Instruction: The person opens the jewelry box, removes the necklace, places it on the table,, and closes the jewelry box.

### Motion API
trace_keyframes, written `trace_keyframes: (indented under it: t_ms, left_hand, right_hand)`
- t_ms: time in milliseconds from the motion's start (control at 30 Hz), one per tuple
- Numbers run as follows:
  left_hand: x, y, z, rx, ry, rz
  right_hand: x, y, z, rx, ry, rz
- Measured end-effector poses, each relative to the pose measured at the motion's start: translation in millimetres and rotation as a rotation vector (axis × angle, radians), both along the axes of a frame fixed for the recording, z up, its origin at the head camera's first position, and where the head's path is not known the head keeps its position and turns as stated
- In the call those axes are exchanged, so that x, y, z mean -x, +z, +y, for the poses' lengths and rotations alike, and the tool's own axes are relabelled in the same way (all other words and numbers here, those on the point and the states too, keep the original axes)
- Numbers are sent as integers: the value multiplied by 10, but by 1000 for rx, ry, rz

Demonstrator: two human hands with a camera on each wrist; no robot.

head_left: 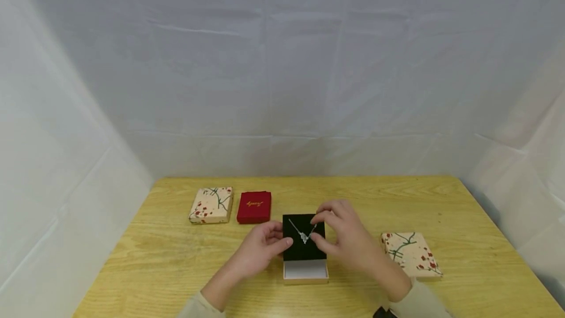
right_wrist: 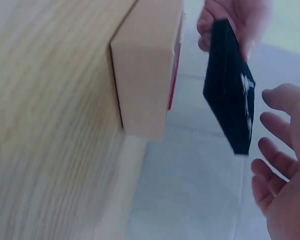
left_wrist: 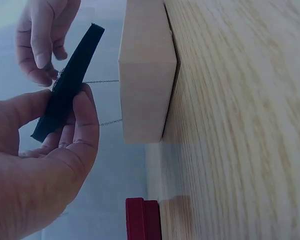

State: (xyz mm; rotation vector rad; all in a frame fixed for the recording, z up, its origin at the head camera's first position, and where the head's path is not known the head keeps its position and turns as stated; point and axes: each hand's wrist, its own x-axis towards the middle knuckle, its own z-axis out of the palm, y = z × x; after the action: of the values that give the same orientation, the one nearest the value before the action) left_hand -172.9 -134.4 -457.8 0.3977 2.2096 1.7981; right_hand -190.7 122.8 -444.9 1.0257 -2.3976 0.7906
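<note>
A black jewelry pad (head_left: 293, 253) is held tilted above an uncovered small box (head_left: 305, 281) with a white inside. My left hand (head_left: 258, 249) grips the pad by its left edge, thumb on the front and fingers behind. A silver necklace (head_left: 304, 237) lies in a V across the pad, its pendant at the middle. Two strands of chain (left_wrist: 102, 81) run from behind the pad toward the box in the left wrist view. My right hand (head_left: 346, 234) is at the pad's right side, fingers bent loosely near the necklace. In the right wrist view its fingertips (right_wrist: 272, 100) stand apart from the pad.
A floral-patterned lid (head_left: 412, 255) lies on the wooden table (head_left: 154, 259) to the right, close to my right forearm. Behind my left hand are a red box (head_left: 254, 208) with gold lettering and a floral box (head_left: 211, 206). White sheeting (head_left: 300, 87) encloses the table.
</note>
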Motion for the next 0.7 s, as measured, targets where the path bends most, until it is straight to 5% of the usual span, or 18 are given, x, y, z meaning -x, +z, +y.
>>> trace_keyframes:
  t_ms: [200, 400, 700]
  left_hand:
    - [1, 7, -5, -13, -2, -8]
    - [-11, 18, -1, -44, -17, -31]
    - [-24, 17, 10, -92, -48, -68]
  right_hand:
    - [-82, -20, -126, -147, -9, 177]
    - [-123, -67, -191, -206, -72, 191]
    - [-138, -104, -252, -160, -68, 159]
